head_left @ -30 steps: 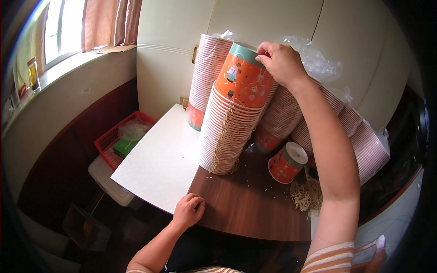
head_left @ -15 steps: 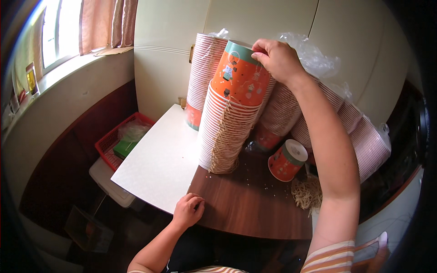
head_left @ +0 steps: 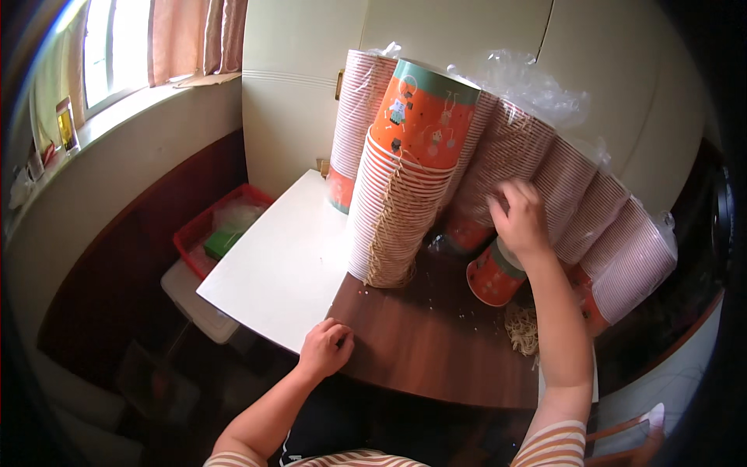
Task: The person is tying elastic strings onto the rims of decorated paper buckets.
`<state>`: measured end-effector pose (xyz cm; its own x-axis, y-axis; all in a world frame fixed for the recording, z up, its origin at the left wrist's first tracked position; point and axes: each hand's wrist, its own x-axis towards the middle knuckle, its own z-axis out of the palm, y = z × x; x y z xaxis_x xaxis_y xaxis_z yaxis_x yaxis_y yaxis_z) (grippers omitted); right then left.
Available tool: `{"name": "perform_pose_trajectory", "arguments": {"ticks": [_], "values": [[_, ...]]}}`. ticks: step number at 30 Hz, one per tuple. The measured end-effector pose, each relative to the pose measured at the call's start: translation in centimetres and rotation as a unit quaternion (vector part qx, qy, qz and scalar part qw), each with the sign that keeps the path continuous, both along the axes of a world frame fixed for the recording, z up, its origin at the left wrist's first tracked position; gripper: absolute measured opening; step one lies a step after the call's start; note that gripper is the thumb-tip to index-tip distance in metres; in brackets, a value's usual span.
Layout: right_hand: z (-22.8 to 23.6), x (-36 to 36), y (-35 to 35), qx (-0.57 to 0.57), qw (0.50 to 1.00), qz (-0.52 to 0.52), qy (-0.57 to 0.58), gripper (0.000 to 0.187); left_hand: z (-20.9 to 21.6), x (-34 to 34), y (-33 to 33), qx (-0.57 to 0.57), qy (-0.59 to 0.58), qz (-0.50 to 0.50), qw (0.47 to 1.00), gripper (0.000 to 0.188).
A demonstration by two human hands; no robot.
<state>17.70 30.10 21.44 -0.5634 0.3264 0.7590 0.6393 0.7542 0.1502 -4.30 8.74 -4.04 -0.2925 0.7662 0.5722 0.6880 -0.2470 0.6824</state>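
The scene is taken in by the left of two wide fisheye cameras worn on the person's head, aimed forward and down. The brown tabletop (head_left: 436, 346) is seen closely from above its near edge, the left hand (head_left: 327, 347) nearer, the right hand (head_left: 520, 216) farther. Pale panels (head_left: 303, 39) are faced on the far side; the window (head_left: 120, 47) is caught at far left. Straight edges are bent toward the dark rim; the near left is perhaps too shadowed to be read.
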Motion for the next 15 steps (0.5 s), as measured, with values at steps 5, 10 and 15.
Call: {"name": "perform_pose_trajectory", "arguments": {"ticks": [5, 10, 15], "values": [[-9.7, 9.8, 3.2, -0.205, 0.950, -0.230, -0.057, 0.036, -0.3, 0.3, 0.5, 0.011, 0.019, 0.007, 1.000, 0.005], [-15.1, 12.6, 3.0, -0.161, 0.962, -0.218, 0.000, 0.023, -0.1, 0.2, 0.4, 0.009, 0.025, 0.016, 1.000, 0.005], [-15.3, 13.5, 0.4, -0.159, 0.965, -0.128, 0.167, 0.013, -0.2, 0.5, 0.4, -0.019, 0.010, 0.011, 1.000, 0.005]]}}
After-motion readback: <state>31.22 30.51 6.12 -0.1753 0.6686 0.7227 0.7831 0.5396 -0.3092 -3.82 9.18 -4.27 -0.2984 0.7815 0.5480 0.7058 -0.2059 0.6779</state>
